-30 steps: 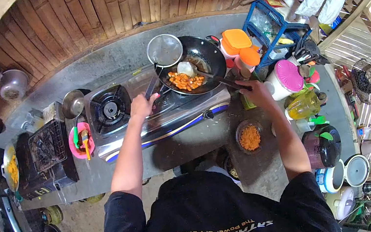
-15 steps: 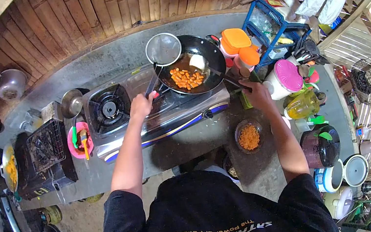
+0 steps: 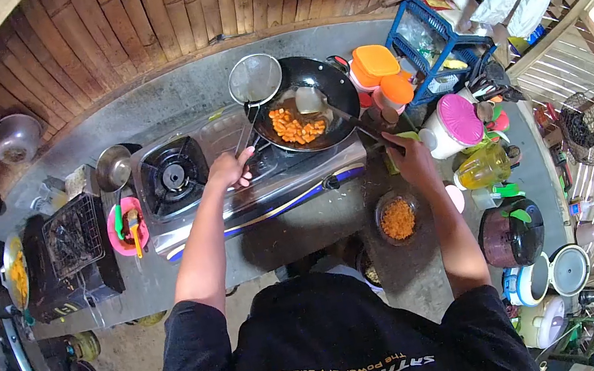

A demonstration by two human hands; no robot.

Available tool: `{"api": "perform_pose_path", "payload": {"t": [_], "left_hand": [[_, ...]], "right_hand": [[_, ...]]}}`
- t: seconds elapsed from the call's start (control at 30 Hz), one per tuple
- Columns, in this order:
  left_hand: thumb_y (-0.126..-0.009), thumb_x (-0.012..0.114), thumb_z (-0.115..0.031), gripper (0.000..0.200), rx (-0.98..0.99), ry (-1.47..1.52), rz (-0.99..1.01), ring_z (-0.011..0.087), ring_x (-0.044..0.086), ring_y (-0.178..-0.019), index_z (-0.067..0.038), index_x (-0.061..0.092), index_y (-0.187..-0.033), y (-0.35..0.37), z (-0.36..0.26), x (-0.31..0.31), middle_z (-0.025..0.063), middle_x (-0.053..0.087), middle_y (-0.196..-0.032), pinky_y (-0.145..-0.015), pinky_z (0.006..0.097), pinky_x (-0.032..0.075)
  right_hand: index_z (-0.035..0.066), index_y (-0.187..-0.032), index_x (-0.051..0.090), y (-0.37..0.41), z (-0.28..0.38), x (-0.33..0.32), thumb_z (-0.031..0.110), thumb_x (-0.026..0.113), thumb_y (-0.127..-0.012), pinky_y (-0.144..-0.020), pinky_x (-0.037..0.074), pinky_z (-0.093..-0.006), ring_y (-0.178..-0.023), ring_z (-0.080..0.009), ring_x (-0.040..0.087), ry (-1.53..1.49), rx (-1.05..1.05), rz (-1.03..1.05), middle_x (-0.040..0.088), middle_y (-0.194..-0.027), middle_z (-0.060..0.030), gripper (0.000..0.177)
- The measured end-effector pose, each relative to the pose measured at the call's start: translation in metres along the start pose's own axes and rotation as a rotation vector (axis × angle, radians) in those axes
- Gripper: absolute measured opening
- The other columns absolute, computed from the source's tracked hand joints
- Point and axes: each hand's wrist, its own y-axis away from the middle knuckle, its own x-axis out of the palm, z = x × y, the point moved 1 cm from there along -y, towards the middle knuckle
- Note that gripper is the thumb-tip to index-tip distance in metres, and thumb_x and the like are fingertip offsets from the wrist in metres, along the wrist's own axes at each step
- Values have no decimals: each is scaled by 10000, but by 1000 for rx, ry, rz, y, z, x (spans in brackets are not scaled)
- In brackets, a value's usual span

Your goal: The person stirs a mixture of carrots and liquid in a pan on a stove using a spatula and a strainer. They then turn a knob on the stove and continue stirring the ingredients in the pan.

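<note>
My left hand (image 3: pixel 229 171) is closed around the handle of a round mesh strainer (image 3: pixel 255 79), whose basket hangs over the wok's left rim. In my right hand (image 3: pixel 408 153) is the dark handle of a spatula (image 3: pixel 311 100). The spatula's broad blade rests inside the black wok (image 3: pixel 331 84), beside several orange-brown fried pieces (image 3: pixel 297 128) lying in brown oil. The wok sits on the right burner of a steel gas stove (image 3: pixel 234 188).
The left burner (image 3: pixel 175 177) holds no pan. A pink bowl (image 3: pixel 122 242) with utensils stands left of the stove. Near my right forearm is a bowl of orange crumbly food (image 3: pixel 398 219). Orange-lidded containers (image 3: pixel 375 60), a pink-lidded tub (image 3: pixel 459 120) and an oil jug (image 3: pixel 486 166) crowd the right side.
The strainer has shifted slightly left. The spatula blade has turned and moved a little toward the left in the wok. Both hands keep their holds.
</note>
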Motion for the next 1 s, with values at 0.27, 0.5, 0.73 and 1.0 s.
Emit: {"api": "perform_pose_path", "payload": {"t": [0.27,0.5,0.73,1.0], "left_hand": [[-874,517,-710,701,25,-62,-34,256,676,-594,-50,715,-747,5,0,6,147,678,-673,-635,408,526],[-864,458,-752,761,33,-168,-183,396,683,-899,-56,746,-757,21,-2,19,248,698,-851,-853,474,498],[-877,437,-742,773,42,-179,-202,423,670,-920,-38,746,-792,32,6,19,275,688,-889,-846,496,500],[-878,447,-734,793,46,-236,-228,433,664,-928,6,725,-807,42,4,19,294,679,-904,-841,498,506]], "right_hand": [[216,-1255,658,-3,-22,10,183,657,-868,-811,519,-479,-931,-404,653,98,-3,-75,684,-989,-228,388],[208,-1252,658,-1,-27,9,197,655,-873,-823,522,-477,-948,-408,651,86,47,-73,682,-1022,-230,379],[210,-1262,650,5,-26,4,217,634,-893,-831,520,-478,-954,-409,652,92,16,-84,682,-1032,-227,369],[134,-1241,652,6,-10,18,211,660,-881,-838,514,-484,-957,-417,646,72,-92,-11,677,-1054,-229,368]]}}
